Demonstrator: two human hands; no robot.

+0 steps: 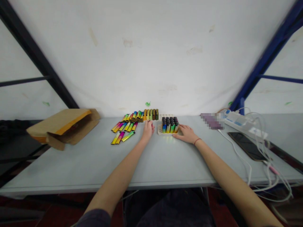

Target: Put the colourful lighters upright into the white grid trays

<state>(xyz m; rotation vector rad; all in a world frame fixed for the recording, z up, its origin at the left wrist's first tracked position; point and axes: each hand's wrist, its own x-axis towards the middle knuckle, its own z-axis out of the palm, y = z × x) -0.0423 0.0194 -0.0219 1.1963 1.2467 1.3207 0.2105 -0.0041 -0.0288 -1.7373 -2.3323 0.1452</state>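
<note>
My left hand (pixel 148 130) is closed just left of a white tray (pixel 160 130). A small reddish bit shows at its fingertips, too small to name. Several lighters (pixel 169 126) with black tops and blue, green and yellow bodies stand upright in the tray. Around the tray's right front corner my right hand (pixel 187 134) is curled, thumb in front and fingers along the side. Shiny multicoloured metal sleeves (pixel 127 126) lie in rows on the left. Behind my left hand, more sleeves (pixel 151 114) stand on end in yellow and green.
An open brown cardboard package (pixel 63 126) lies on the left of the grey table (pixel 156 167). On the right are a phone (pixel 246 145), a power strip (pixel 246 123) and tangled white cables (pixel 260 148). A white wall (pixel 151 63) rises behind the table.
</note>
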